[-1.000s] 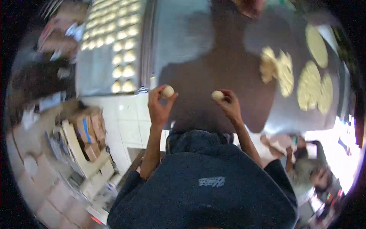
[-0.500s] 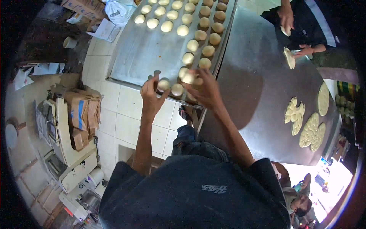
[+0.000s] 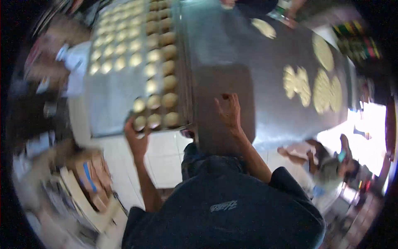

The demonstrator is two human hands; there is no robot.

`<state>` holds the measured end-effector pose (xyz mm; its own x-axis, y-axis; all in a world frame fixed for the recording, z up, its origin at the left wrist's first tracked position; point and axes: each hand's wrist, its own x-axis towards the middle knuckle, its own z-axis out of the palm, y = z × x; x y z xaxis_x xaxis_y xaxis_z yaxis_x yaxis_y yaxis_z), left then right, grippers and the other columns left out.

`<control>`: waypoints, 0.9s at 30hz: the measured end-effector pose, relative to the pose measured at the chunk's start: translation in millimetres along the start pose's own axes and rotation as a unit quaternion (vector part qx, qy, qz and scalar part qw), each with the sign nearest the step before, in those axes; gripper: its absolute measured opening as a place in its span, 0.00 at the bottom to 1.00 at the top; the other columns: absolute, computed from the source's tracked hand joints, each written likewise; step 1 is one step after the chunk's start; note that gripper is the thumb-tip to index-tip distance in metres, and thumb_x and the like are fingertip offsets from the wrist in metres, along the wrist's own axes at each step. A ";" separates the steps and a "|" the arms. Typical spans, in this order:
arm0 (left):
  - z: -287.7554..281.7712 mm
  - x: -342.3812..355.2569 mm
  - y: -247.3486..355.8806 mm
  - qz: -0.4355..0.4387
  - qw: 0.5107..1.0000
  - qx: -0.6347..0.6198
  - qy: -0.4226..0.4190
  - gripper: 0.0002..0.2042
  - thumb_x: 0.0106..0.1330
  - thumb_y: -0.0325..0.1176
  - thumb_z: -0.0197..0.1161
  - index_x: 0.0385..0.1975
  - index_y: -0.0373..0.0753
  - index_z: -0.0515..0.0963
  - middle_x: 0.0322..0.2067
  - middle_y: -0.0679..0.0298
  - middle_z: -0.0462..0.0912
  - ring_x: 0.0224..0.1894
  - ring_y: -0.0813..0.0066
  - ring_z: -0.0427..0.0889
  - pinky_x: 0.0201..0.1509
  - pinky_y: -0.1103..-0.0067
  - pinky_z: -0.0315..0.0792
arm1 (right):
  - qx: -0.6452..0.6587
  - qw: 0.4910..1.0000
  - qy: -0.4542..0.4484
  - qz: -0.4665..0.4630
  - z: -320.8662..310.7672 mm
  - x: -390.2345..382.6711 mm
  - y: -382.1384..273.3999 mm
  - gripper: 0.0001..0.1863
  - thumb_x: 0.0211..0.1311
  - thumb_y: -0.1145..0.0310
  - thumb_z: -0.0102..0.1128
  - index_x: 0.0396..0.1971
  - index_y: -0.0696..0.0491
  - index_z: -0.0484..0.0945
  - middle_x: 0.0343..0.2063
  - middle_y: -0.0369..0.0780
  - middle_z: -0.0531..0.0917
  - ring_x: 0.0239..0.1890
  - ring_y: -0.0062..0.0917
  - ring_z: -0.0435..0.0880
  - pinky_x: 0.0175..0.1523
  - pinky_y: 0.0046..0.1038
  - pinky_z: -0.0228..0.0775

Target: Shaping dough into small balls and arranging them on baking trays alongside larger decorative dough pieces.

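My left hand [image 3: 135, 135] is at the near edge of a metal tray [image 3: 108, 103], fingers curved around a pale dough ball [image 3: 140, 122] among the others there. Rows of dough balls [image 3: 153, 67] fill much of the tray's back and right side. To the right of the tray, my right hand [image 3: 228, 112] hangs over the dark metal worktop [image 3: 265, 120], fingers apart and holding nothing. Flattened, ridged dough pieces [image 3: 323, 93] lie farther right on the worktop. Motion blurs the left hand and tray.
A co-worker's hand [image 3: 292, 15] reaches in at the worktop's far edge near an oblong dough piece [image 3: 263, 28]. Another person [image 3: 336, 166] is at lower right. Stacked cartons and paper [image 3: 93, 180] sit at lower left, beside the tiled floor [image 3: 166, 155].
A second ago both hands held balls over the worktop; they moved to the tray, where balls now sit at the near corner. My right hand has since withdrawn rightward, empty.
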<state>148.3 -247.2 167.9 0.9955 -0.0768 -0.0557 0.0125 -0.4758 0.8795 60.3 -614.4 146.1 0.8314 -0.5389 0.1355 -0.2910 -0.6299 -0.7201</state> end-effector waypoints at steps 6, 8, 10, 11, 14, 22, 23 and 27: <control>14.1 3.6 36.6 0.042 0.956 0.240 0.161 0.21 0.68 0.36 0.68 0.56 0.34 0.72 0.54 0.53 0.74 0.51 0.64 0.77 0.54 0.66 0.74 | 0.043 0.914 0.255 0.314 -173.1 -44.0 243.6 0.19 0.62 0.60 0.70 0.43 0.57 0.76 0.37 0.42 0.84 0.41 0.27 0.83 0.46 0.32 0.76; 50.8 4.1 60.7 0.102 0.955 0.212 0.182 0.19 0.70 0.37 0.67 0.55 0.35 0.73 0.52 0.53 0.75 0.48 0.66 0.77 0.51 0.69 0.75 | -0.002 0.891 0.320 0.321 -224.0 -32.3 316.7 0.22 0.60 0.58 0.72 0.43 0.58 0.75 0.35 0.44 0.84 0.40 0.28 0.84 0.45 0.32 0.76; 110.3 -6.2 92.1 0.102 0.983 0.047 0.143 0.19 0.70 0.35 0.67 0.55 0.36 0.73 0.50 0.54 0.76 0.47 0.68 0.78 0.51 0.70 0.74 | -0.066 0.867 0.375 0.322 -263.4 -2.9 383.4 0.26 0.58 0.57 0.74 0.44 0.60 0.73 0.35 0.46 0.83 0.40 0.31 0.83 0.46 0.34 0.76; 145.1 -9.2 110.7 0.067 0.993 -0.009 0.100 0.18 0.70 0.33 0.66 0.55 0.37 0.72 0.48 0.57 0.77 0.46 0.72 0.78 0.51 0.73 0.73 | -0.136 0.852 0.397 0.312 -276.4 14.2 411.4 0.28 0.56 0.56 0.74 0.44 0.62 0.72 0.35 0.46 0.83 0.40 0.33 0.83 0.46 0.36 0.76; 281.8 -35.4 171.7 0.200 0.977 -0.054 -0.046 0.17 0.70 0.33 0.67 0.53 0.37 0.72 0.46 0.61 0.77 0.45 0.75 0.78 0.50 0.76 0.73 | -0.008 0.883 0.334 0.329 -300.2 57.9 464.2 0.36 0.52 0.54 0.76 0.49 0.63 0.69 0.42 0.53 0.81 0.43 0.44 0.82 0.46 0.40 0.76; 530.8 -153.5 224.8 -0.060 0.875 -0.058 -0.476 0.29 0.75 0.55 0.56 0.63 0.37 0.67 0.55 0.53 0.76 0.53 0.68 0.79 0.57 0.69 0.74 | 0.281 0.867 -0.122 0.392 -264.8 -48.9 266.9 0.31 0.61 0.57 0.68 0.58 0.60 0.70 0.52 0.51 0.81 0.56 0.38 0.81 0.62 0.37 0.71; 529.3 -158.5 217.1 -0.089 0.878 -0.015 -0.470 0.28 0.75 0.55 0.56 0.61 0.36 0.67 0.54 0.53 0.76 0.52 0.68 0.79 0.56 0.69 0.74 | 0.419 0.853 -0.072 0.303 -258.3 -63.7 242.2 0.33 0.59 0.56 0.69 0.58 0.61 0.71 0.53 0.53 0.80 0.57 0.38 0.80 0.65 0.37 0.68; 462.1 -150.3 189.5 -0.236 0.894 0.083 -0.372 0.26 0.74 0.56 0.57 0.51 0.34 0.68 0.49 0.50 0.75 0.48 0.67 0.79 0.49 0.67 0.74 | 0.172 0.918 -0.161 0.320 -251.4 -43.8 258.4 0.26 0.61 0.62 0.68 0.54 0.58 0.70 0.50 0.52 0.77 0.50 0.39 0.80 0.56 0.41 0.74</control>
<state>-42.4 -730.7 124.5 0.5442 -0.3655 -0.7551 0.3386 -0.7278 0.5964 -170.4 -894.2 125.2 0.6559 -0.5082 -0.5582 -0.6478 0.0008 -0.7618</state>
